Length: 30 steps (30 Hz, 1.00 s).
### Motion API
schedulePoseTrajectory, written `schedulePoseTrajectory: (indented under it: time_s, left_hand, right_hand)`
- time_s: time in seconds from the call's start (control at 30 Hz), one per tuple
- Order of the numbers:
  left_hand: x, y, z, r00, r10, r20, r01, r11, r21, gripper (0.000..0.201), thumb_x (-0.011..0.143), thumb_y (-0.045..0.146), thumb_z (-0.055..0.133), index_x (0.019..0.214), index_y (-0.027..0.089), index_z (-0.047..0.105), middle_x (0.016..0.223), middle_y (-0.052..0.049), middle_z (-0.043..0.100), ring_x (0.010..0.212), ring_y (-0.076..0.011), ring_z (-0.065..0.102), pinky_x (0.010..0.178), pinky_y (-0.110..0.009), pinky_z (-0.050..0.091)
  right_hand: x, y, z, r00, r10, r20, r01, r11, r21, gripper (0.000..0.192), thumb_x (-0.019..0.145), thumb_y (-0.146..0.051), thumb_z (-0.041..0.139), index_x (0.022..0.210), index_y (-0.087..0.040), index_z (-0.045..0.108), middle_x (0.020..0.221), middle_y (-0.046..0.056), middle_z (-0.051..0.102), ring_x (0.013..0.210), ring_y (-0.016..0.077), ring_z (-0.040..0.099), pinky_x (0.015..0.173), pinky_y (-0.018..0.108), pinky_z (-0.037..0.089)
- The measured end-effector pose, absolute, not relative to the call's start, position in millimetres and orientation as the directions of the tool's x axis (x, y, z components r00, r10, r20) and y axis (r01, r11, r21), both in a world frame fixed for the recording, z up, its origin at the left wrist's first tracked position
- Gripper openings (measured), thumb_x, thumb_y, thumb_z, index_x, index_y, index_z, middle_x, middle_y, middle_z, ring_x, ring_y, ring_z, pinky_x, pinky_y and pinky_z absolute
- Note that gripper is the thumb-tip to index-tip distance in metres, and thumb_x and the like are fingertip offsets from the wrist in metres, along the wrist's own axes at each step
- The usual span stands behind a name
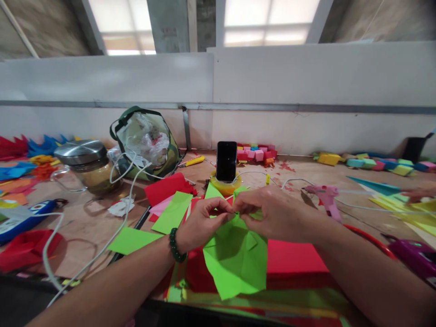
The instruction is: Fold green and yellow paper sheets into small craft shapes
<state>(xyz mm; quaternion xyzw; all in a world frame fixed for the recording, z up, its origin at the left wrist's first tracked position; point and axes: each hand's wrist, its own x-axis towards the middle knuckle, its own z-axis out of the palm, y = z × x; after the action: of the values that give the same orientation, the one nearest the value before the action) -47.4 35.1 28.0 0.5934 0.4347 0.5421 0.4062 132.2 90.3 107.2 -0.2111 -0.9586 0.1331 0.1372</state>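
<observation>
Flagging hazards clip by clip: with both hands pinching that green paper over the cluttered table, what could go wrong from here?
1. Both hands, left hand and right hand, pinch one spot of the green paper; a hard pull there could tear it.
2. The pink glue gun lies close by the right forearm; if hot, it might burn skin or paper.
3. The white cable runs by the left arm; a snag could tug the glass jar, which it appears to pass.

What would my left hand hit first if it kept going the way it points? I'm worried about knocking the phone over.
Probably the right hand: the left hand points rightward, fingertips meeting it on the green paper.
</observation>
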Motion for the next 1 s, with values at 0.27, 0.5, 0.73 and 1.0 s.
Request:
schedulePoseTrajectory:
  time_s: [0.27,0.5,0.73,1.0]
  left_hand:
    - [-47.4,35.0,32.7,0.065,0.951,0.301,0.143,-0.307,0.941,0.014,0.074,0.026,0.064,0.073,0.012,0.062,0.068,-0.002,0.059,0.064,-0.0106,0.052,0.061,-0.022,0.042]
    - [-46.3,33.9,31.3,0.099,0.944,0.315,0.164,-0.328,0.93,0.015,0.076,0.026,0.063,0.072,0.012,0.061,0.068,-0.002,0.06,0.064,-0.0114,0.053,0.062,-0.023,0.043]
    - [-48.2,38.1,28.9,0.045,0.989,0.14,-0.058,-0.137,0.989,0.075,0.057,0.031,0.084,0.123,0.021,0.051,0.112,-0.01,0.059,0.106,-0.0215,0.055,0.086,-0.032,0.045]
    - [-49.0,43.2,26.7,0.247,0.961,0.128,-0.359,-0.032,0.933,0.044,0.058,0.033,0.084,0.095,0.014,0.07,0.093,-0.007,0.07,0.085,-0.0174,0.064,0.08,-0.028,0.047]
  right_hand:
    - [133.5,93.7,111.0,-0.9,0.426,0.09,0.386,0.877,-0.286,0.013,0.077,-0.014,0.054,0.081,-0.02,0.064,0.07,-0.003,0.064,0.061,0.0099,0.053,0.056,0.022,0.032]
    - [131.4,95.6,110.6,-0.894,0.445,0.054,0.419,0.872,-0.253,0.013,0.078,-0.015,0.053,0.074,-0.019,0.064,0.066,-0.002,0.064,0.059,0.0096,0.052,0.054,0.022,0.031]
    - [133.2,95.2,112.5,-0.849,0.46,0.26,0.385,0.875,-0.293,0.012,0.075,-0.012,0.055,0.07,-0.018,0.064,0.063,-0.003,0.061,0.055,0.0083,0.05,0.053,0.02,0.034]
    - [129.2,91.0,111.6,-0.855,0.341,0.391,0.281,0.938,-0.204,0.017,0.075,-0.007,0.051,0.068,-0.019,0.06,0.063,-0.002,0.059,0.056,0.0093,0.052,0.055,0.02,0.037]
